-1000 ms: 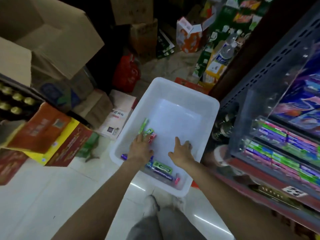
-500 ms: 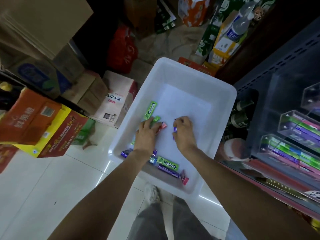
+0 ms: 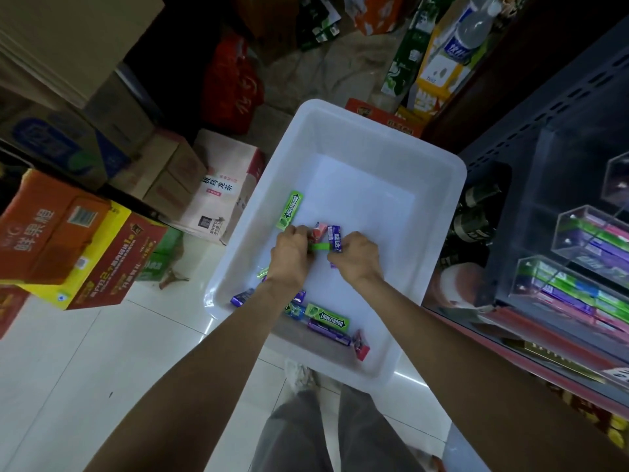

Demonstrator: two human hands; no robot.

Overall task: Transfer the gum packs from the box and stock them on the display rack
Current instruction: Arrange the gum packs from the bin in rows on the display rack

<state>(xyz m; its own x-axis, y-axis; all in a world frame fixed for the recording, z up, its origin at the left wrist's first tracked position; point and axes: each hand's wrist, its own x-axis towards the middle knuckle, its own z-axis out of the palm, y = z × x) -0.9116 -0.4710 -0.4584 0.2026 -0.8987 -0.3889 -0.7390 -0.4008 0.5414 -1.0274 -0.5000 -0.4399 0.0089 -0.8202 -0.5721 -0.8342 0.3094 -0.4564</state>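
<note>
A white plastic box (image 3: 439, 185) stands on the floor with loose gum packs in it. My left hand (image 3: 291, 255) grips a green pack (image 3: 320, 247) and a pink pack (image 3: 317, 231) over the box's middle. My right hand (image 3: 357, 255) pinches a purple pack (image 3: 334, 237) right beside it, the two hands almost touching. A long green Doublemint pack (image 3: 290, 210) lies just left of my left hand. More packs, green (image 3: 327, 316), purple (image 3: 328, 332) and pink (image 3: 360, 345), lie along the near wall. The clear display rack (image 3: 578, 277) at the right holds rows of gum.
Cardboard cartons (image 3: 160, 178) and orange drink cases (image 3: 51, 229) crowd the left side. A red bag (image 3: 235, 86) and boxed goods stand beyond the box. Dark bottles (image 3: 473, 219) sit under the grey shelf at right. My legs and a shoe (image 3: 299, 376) are just below the box.
Both hands have come together over the box's middle. My left hand has lifted a green and a pink pack, and my right hand now shows a purple pack held upright.
</note>
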